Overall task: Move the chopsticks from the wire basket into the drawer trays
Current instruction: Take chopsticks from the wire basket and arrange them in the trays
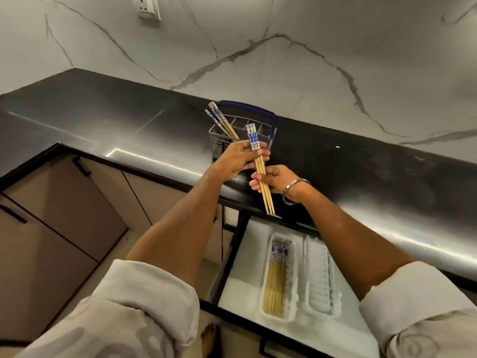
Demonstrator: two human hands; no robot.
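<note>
While three chopsticks hang above the tabletop edge, your left hand pinches their patterned tops and your right hand grips their shafts. Two more lean in the basket just behind. Below, the open drawer holds a filled tray beside a second tray.

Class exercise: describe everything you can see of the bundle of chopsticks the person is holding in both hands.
The held chopsticks are a bundle of about three light wooden-looking sticks with blue-and-white patterned tops. They lie side by side, tops pointing away, thin ends toward the open drawer. The left hand grips them near the patterned ends; the right hand holds the bare shafts lower down, above the counter edge.
</note>
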